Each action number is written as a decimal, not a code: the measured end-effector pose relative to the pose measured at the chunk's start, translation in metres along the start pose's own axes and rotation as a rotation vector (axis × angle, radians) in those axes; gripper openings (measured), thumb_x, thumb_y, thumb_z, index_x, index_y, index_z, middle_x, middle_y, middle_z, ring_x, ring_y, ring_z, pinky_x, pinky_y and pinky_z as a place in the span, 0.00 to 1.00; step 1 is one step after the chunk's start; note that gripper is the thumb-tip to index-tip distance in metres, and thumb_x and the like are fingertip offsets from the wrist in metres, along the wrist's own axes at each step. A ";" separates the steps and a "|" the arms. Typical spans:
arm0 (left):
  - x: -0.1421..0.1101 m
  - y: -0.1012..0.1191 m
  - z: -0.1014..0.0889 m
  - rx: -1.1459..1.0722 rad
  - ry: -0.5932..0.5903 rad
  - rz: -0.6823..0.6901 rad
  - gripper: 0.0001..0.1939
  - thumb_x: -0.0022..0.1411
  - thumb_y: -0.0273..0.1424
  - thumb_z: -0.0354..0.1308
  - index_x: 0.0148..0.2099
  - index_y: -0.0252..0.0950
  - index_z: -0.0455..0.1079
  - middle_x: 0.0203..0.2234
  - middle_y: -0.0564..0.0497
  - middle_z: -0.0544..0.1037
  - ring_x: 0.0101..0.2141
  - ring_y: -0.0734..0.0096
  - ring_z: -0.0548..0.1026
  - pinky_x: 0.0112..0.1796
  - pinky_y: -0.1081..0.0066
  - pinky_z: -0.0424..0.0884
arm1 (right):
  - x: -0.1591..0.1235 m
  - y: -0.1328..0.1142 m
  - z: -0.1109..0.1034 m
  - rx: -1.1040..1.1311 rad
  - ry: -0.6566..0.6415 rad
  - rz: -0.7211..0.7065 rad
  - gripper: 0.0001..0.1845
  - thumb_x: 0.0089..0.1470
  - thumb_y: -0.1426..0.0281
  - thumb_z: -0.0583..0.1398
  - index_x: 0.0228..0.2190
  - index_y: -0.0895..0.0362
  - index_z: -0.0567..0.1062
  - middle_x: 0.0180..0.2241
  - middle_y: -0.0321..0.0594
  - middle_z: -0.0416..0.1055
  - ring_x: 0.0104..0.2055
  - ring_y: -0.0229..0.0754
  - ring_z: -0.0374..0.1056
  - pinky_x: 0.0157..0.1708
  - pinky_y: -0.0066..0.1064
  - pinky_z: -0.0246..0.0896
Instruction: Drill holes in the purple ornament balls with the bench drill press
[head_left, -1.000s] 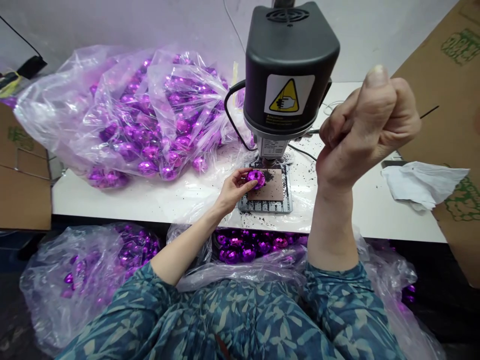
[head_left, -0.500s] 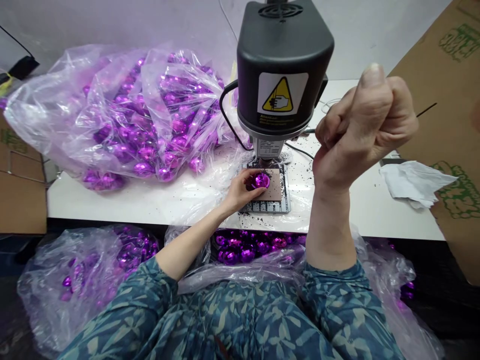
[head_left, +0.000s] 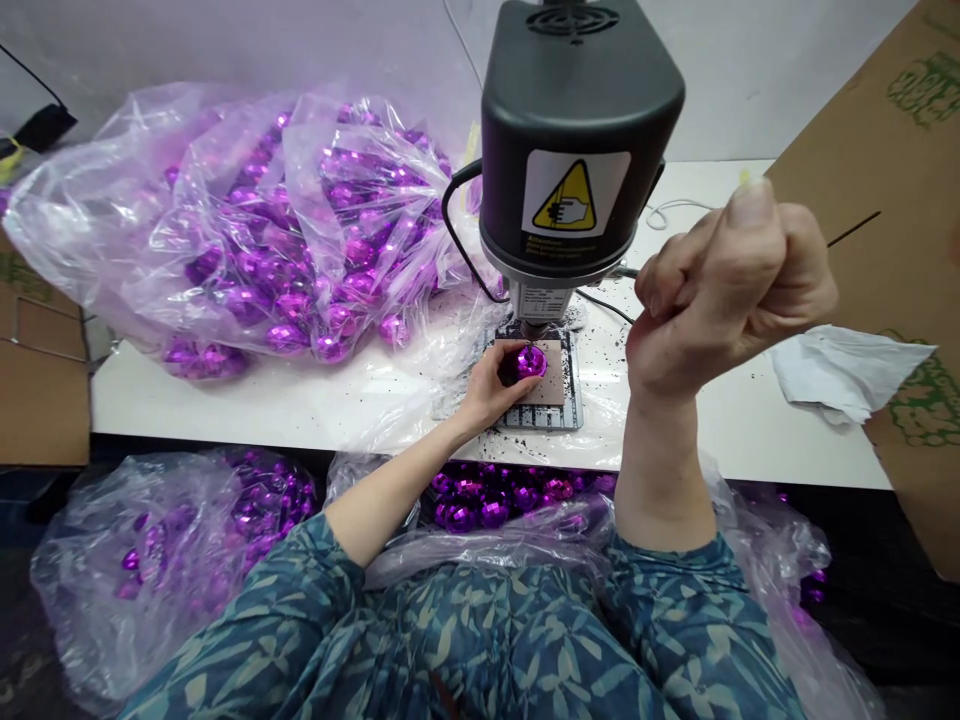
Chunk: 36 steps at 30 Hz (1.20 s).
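Observation:
My left hand [head_left: 489, 384] pinches a faceted purple ball [head_left: 527, 361] and keeps it on the small brown pad [head_left: 553, 384] of the drill base, right under the spindle. Above it looms the black drill press head [head_left: 579, 140] with its yellow warning label. My right hand [head_left: 731, 288] is raised at the right of the machine, closed in a fist round the thin black lever [head_left: 851, 229], whose end sticks out past my knuckles.
A big clear bag of purple balls [head_left: 247, 235] lies on the white table [head_left: 225, 400] at left. More bagged balls [head_left: 491, 497] sit below the table edge. Crumpled white tissue [head_left: 847, 370] and a cardboard box [head_left: 900, 150] are at right. Dark shavings litter the drill base.
My left hand has slid the purple ball further right, under the spindle. My right fist on the lever has come down a little.

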<state>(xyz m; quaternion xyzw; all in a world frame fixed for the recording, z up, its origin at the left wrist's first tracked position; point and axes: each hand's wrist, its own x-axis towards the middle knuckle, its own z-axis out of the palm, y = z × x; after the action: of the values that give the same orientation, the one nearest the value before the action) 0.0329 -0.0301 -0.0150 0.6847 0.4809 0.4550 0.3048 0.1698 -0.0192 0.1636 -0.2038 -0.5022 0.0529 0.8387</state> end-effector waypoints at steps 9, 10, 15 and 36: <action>-0.001 -0.004 0.001 0.009 -0.008 0.032 0.25 0.59 0.33 0.71 0.56 0.38 0.68 0.49 0.44 0.80 0.49 0.60 0.80 0.50 0.59 0.77 | -0.019 0.006 -0.012 0.035 -0.009 -0.104 0.30 0.61 0.69 0.58 0.19 0.58 0.43 0.14 0.29 0.37 0.14 0.22 0.43 0.16 0.19 0.40; -0.001 -0.005 0.001 0.007 -0.008 0.034 0.25 0.59 0.33 0.71 0.56 0.38 0.68 0.49 0.45 0.80 0.48 0.60 0.80 0.50 0.59 0.77 | -0.020 0.007 -0.013 0.031 -0.008 -0.116 0.29 0.61 0.69 0.58 0.19 0.58 0.43 0.14 0.29 0.37 0.14 0.22 0.42 0.16 0.19 0.40; -0.001 -0.006 0.001 -0.019 -0.002 0.050 0.25 0.58 0.32 0.72 0.55 0.39 0.68 0.49 0.45 0.80 0.49 0.61 0.79 0.51 0.59 0.76 | -0.024 0.017 -0.017 0.086 0.012 -0.184 0.29 0.60 0.69 0.59 0.19 0.58 0.44 0.15 0.28 0.36 0.13 0.22 0.40 0.16 0.20 0.39; -0.002 0.000 -0.002 0.005 -0.007 0.015 0.23 0.59 0.32 0.71 0.54 0.39 0.69 0.49 0.45 0.80 0.49 0.61 0.79 0.51 0.59 0.75 | -0.038 0.035 -0.032 0.144 -0.096 -0.398 0.25 0.56 0.75 0.55 0.20 0.57 0.42 0.09 0.26 0.38 0.09 0.25 0.36 0.10 0.22 0.36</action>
<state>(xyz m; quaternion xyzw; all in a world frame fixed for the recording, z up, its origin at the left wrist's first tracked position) 0.0310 -0.0322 -0.0153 0.6907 0.4758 0.4537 0.3013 0.1825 -0.0080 0.1052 -0.0374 -0.5668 -0.0682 0.8201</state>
